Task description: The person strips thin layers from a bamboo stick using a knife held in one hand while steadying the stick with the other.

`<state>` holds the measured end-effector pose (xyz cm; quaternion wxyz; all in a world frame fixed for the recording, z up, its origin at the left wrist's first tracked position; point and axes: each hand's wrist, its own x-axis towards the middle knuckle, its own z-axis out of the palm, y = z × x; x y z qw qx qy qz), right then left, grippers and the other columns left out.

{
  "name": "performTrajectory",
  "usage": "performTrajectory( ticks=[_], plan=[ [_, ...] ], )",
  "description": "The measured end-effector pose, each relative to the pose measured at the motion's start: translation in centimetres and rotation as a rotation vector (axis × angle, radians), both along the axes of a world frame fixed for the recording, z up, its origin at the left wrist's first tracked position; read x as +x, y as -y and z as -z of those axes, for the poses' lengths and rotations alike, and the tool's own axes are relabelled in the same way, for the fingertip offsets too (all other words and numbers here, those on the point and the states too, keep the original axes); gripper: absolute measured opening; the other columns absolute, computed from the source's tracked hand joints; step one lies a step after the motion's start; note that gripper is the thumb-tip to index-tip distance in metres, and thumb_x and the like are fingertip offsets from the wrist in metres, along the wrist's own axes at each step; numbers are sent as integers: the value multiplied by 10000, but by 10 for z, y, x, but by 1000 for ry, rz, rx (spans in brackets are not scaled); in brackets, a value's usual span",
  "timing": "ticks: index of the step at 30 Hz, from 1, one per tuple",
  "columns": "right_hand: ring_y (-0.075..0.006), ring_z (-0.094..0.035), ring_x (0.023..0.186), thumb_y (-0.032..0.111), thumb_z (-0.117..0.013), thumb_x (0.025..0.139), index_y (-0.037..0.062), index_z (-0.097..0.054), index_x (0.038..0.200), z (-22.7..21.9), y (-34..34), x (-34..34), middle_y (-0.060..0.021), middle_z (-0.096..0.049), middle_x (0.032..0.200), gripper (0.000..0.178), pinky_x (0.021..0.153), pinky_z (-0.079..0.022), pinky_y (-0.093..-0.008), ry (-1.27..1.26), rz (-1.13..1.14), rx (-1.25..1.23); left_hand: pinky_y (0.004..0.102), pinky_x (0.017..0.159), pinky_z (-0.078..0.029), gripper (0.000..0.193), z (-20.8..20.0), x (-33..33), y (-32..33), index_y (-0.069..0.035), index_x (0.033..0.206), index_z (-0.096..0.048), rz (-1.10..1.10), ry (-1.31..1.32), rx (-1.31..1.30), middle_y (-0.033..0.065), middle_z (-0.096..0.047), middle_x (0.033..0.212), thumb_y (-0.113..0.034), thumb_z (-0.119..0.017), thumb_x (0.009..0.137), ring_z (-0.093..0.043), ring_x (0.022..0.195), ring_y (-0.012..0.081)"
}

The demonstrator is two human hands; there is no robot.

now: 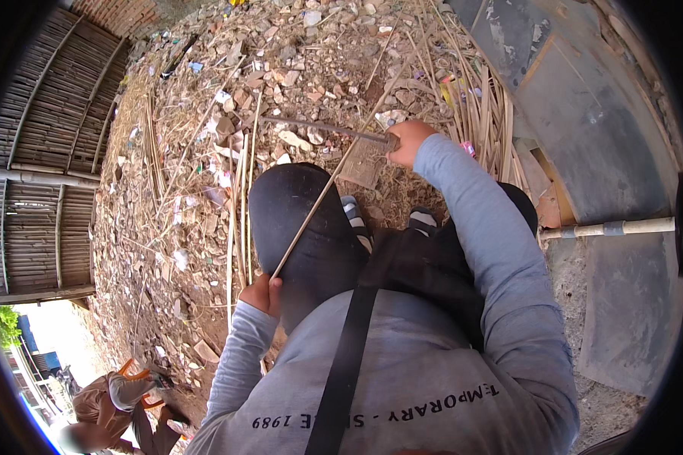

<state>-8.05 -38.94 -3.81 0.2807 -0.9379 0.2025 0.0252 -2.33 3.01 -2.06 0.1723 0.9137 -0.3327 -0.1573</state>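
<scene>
My left hand near knee, fist wrapped round lower end of thin bamboo strip. Strip slants up across dark trouser leg. My right hand farther out, clenched on long knife meeting strip. Beyond: rubble ground, bamboo slats.

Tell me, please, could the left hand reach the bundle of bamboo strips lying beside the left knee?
Probably yes: the bundle of bamboo strips lies just beyond the left hand, nothing between them, though its fingers are closed on a thin strip.
</scene>
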Motion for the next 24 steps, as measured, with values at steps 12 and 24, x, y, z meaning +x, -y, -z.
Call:
performTrajectory(
  ticks=[12,24],
  plan=[
    [-351,-635,823,224,-657,704,110,-629,881,-11,6,-1,-143,-651,816,213,729,-510,-451,-12,52,-22,528,573,-450,381,0,5,1,-19,864,-549,-5,6,72,258,-573,638,-380,-452,939,-580,646,469],
    [-318,-634,931,241,-659,726,135,-651,1022,-6,13,-4,-135,-665,924,315,822,-504,-422,5,128,-114,502,563,-441,415,-6,11,0,-7,826,-546,26,-76,16,248,-554,615,-388,-432,944,-575,629,455]
  ],
)
